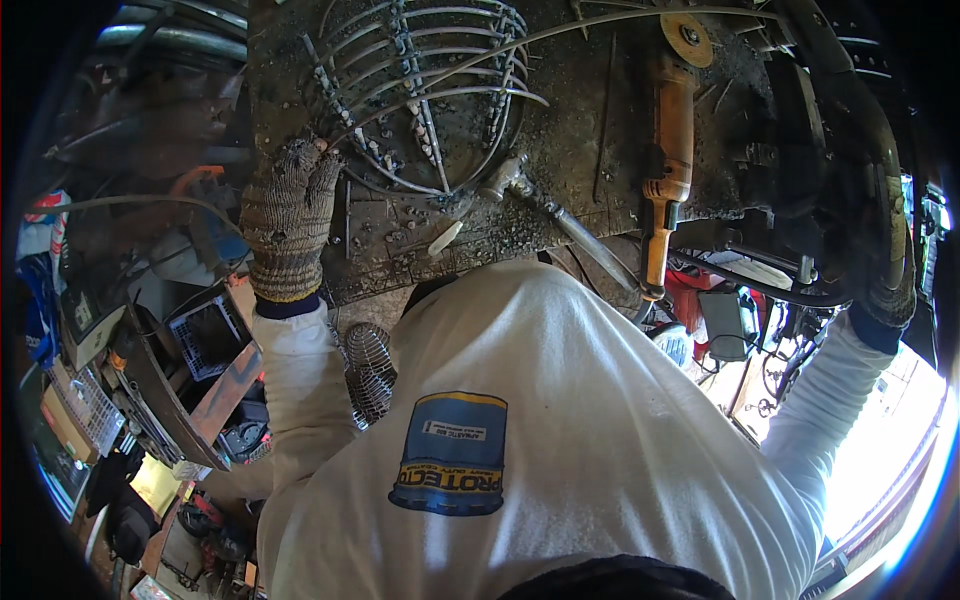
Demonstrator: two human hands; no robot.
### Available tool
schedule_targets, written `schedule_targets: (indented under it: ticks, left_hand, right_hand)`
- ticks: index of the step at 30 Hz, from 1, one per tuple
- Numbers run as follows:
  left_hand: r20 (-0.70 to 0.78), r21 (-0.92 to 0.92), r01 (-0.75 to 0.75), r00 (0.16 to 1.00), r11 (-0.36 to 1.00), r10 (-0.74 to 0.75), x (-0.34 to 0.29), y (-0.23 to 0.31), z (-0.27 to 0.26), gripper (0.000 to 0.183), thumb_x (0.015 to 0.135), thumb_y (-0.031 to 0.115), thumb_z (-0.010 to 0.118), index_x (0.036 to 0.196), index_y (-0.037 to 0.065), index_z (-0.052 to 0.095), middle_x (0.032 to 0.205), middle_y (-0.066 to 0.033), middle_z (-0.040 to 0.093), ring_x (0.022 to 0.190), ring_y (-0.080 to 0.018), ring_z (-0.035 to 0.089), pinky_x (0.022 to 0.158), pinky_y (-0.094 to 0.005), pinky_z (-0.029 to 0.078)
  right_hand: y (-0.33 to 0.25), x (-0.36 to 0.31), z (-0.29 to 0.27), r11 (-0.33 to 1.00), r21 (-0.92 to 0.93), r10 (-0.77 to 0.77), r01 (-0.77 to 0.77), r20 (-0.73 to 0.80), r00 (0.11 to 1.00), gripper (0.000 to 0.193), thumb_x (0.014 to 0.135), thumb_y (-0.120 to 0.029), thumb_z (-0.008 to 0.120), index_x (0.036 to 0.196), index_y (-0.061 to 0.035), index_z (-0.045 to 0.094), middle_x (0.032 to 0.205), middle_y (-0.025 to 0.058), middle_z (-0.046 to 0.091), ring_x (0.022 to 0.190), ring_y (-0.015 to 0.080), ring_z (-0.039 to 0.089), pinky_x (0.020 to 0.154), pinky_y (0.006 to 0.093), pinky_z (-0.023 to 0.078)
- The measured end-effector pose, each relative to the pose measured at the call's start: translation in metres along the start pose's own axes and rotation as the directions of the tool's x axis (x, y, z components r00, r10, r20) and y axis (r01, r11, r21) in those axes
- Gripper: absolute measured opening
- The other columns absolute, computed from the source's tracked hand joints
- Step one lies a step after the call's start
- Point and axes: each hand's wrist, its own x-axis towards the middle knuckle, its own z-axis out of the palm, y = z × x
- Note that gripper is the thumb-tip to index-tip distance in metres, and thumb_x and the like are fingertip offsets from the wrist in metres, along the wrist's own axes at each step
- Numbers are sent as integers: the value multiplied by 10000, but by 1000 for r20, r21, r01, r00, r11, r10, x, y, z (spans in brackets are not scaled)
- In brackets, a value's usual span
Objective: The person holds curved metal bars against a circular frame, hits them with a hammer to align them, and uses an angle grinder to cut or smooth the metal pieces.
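Observation:
My left hand [291, 215], in a knitted work glove, is closed on a thin metal rod [440, 76] at the bench's left edge. The rod arcs away to the right, above a cage of curved, welded metal bars [408, 62]. At the far right, my gloved right hand [893, 275] is in deep shadow beside a thick bent bar [868, 125]; its fingers are hidden. Between my hands, a hammer [560, 215] lies with its head near the cage and its handle toward me. Right of it rests an orange angle grinder [671, 150].
The dark workbench [570, 110] is strewn with metal bits and a loose thin rod [606, 120]. A pale sliver [446, 238] lies near its front edge. Crates and shelving [195, 370] crowd the left. A black cable [770, 290] hangs below the bench on the right.

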Motion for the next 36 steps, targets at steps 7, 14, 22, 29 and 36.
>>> schedule_targets:
  ticks: [7, 14, 22, 29, 36]
  left_hand:
    - [-4, 70, -7, 1000, 998, 8, 0, 3, -1, 195, 828, 279, 773, 997, 214, 702, 956, -1, 721, 787, -244, 698, 693, -371, 576]
    - [8, 5, 67, 998, 998, -67, 0, 5, -4, 193, 828, 304, 772, 993, 232, 702, 940, -6, 718, 754, -254, 693, 663, -386, 575]
    - [80, 31, 110, 991, 993, -112, -3, 4, -2, 215, 831, 245, 773, 1026, 184, 707, 995, -60, 723, 868, -277, 701, 756, -396, 572]
    - [117, 68, -53, 992, 996, 45, -9, -13, 4, 232, 862, 221, 743, 1075, 136, 705, 1076, -90, 716, 969, -279, 692, 838, -396, 559]
    - [203, 324, 105, 963, 940, -177, -9, -1, 3, 260, 865, 388, 719, 1085, 254, 688, 1032, 6, 709, 731, -213, 672, 627, -323, 560]
  right_hand:
    - [2, -1, -1, 1000, -1, 1, -1, -4, 1000, 524, 933, -55, 619, 1429, -16, 454, 1289, 120, 575, 1148, 189, 570, 999, 348, 463]
    - [4, -2, -3, 1000, -2, -2, 2, -5, 1000, 522, 935, -44, 615, 1430, -16, 453, 1297, 120, 571, 1153, 186, 569, 998, 347, 465]
    - [10, -3, -9, 1000, -17, -9, 8, -16, 1000, 519, 937, -31, 611, 1431, -16, 451, 1307, 121, 568, 1159, 182, 568, 997, 346, 466]
    - [23, -5, -27, 991, -119, -62, 56, -44, 997, 518, 939, -19, 608, 1432, -16, 449, 1315, 121, 565, 1164, 179, 566, 997, 345, 468]
    - [16, -7, -25, 979, -179, -106, 102, -11, 994, 535, 943, -36, 597, 1450, -25, 427, 1343, 119, 545, 1175, 185, 564, 1000, 349, 466]
